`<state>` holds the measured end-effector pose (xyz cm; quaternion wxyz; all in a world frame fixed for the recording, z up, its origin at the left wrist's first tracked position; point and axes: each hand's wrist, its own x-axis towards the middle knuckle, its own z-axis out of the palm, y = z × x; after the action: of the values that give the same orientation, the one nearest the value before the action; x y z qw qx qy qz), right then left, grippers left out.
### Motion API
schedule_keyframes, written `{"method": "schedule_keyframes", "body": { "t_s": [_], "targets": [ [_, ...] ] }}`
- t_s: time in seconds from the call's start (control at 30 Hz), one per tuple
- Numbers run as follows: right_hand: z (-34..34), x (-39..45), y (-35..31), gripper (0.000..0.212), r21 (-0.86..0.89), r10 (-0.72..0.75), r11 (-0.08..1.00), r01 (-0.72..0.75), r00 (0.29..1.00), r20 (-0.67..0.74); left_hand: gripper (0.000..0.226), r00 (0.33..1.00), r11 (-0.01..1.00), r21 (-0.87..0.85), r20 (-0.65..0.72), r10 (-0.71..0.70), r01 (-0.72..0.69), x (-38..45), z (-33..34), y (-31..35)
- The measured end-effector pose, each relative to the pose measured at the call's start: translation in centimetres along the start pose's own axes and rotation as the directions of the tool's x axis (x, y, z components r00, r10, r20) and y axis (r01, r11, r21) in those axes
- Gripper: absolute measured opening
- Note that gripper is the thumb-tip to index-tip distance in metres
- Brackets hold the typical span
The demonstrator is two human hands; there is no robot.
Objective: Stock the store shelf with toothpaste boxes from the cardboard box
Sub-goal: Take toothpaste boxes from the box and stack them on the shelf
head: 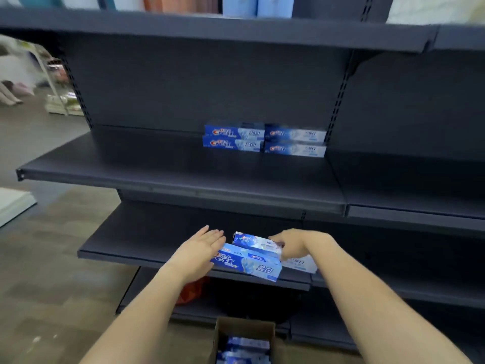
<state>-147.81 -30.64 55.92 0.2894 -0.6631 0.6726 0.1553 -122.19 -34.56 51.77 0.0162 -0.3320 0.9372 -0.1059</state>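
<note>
Head view: left hand (202, 246) flat, fingers straight, touching end of front toothpaste box (245, 264) on low shelf (126, 240). Right hand (294, 244) pinches back box (256, 243) just beside it. Boxes look light, stiff (thin card, may dent); hold long sides.

Both hands (202, 248) (291, 244) on toothpaste boxes (246, 264) at shelf (147, 240) edge.

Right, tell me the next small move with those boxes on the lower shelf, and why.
Probably square them up. The front box lies skewed, overhanging the lower shelf edge, the left hand flat against its end. The right hand holds the tilted box behind. Push both back straight, like the stacks above.
</note>
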Motion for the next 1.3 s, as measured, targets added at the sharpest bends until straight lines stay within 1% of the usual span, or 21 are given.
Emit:
{"method": "schedule_keyframes", "body": {
  "t_s": [0.1,0.17,0.23,0.3,0.37,0.43,0.5,0.57,0.63,0.77,0.87,1.0,1.13,1.23,1.3],
  "targets": [
    [-3.0,-1.1,-0.6,0.046,0.013,-0.038,0.999,0.039,0.998,-0.05,0.071,0.999,0.999,0.049,-0.046,0.021,-0.018,0.3,-2.9,-2.0],
    [-5.0,-2.0,-1.1,0.049,0.047,-0.066,0.996,0.071,0.993,-0.097,0.071,0.997,0.996,0.092,-0.07,0.013,-0.007,0.8,-5.1,-2.9],
    [-7.1,-2.7,-1.3,0.05,0.093,-0.076,0.991,0.091,0.985,-0.152,0.067,0.993,0.998,0.052,-0.114,-0.019,0.025,1.4,-6.8,-4.0],
    [-9.0,-2.9,-1.0,0.046,0.136,-0.041,0.988,0.072,0.975,-0.22,0.063,0.994,0.998,0.042,-0.093,-0.05,0.054,2.3,-8.1,-5.3],
    [-10.6,-2.9,-0.5,0.045,0.155,0.004,0.987,0.042,0.957,-0.29,0.064,0.988,0.996,0.03,-0.135,-0.075,0.079,3.4,-9.1,-6.6],
    [-12.1,-2.8,0.1,0.048,0.141,0.027,0.99,0.026,0.933,-0.358,0.064,0.985,0.996,0.02,-0.15,-0.085,0.089,4.7,-9.9,-7.8],
    [-13.4,-2.5,0.5,0.05,0.085,0.029,0.996,0.007,0.91,-0.414,0.064,0.985,0.995,0.035,-0.147,-0.088,0.094,6.2,-10.5,-8.7],
    [-14.2,-1.9,0.9,0.051,0.047,0.036,0.999,-0.016,0.891,-0.453,0.064,0.988,0.995,0.029,-0.125,-0.096,0.1,7.8,-10.8,-9.4],
    [-14.6,-1.0,1.2,0.052,0.07,0.065,0.997,-0.036,0.874,-0.481,0.065,0.989,0.996,0.005,-0.117,-0.093,0.094,9.1,-10.9,-9.9],
    [-14.8,0.9,1.5,0.052,0.128,0.084,0.991,-0.025,0.875,-0.478,0.067,0.991,0.995,-0.034,-0.093,-0.096,0.093,11.5,-10.2,-10.6],
    [-14.9,2.5,1.5,0.052,0.123,0.085,0.992,-0.031,0.881,-0.465,0.069,0.996,0.995,-0.048,-0.017,-0.091,0.09,12.7,-9.2,-11.0],
    [-14.9,4.4,1.9,0.052,0.135,0.108,0.989,-0.054,0.895,-0.432,0.073,0.988,0.976,-0.173,0.105,-0.117,0.134,13.8,-8.2,-11.7],
    [-14.9,5.5,2.2,0.052,0.173,0.125,0.983,-0.053,0.892,-0.435,0.076,0.983,0.956,-0.263,0.159,-0.087,0.127,14.3,-7.7,-12.6],
    [-15.1,5.8,2.3,0.051,0.192,0.126,0.98,-0.045,0.892,-0.434,0.077,0.983,0.944,-0.306,0.165,-0.079,0.127,14.2,-7.6,-12.5],
    [-15.2,5.8,2.4,0.05,0.191,0.124,0.981,-0.043,0.891,-0.437,0.076,0.987,0.935,-0.33,0.129,-0.092,0.13,14.0,-7.5,-12.3]
  ]
}}
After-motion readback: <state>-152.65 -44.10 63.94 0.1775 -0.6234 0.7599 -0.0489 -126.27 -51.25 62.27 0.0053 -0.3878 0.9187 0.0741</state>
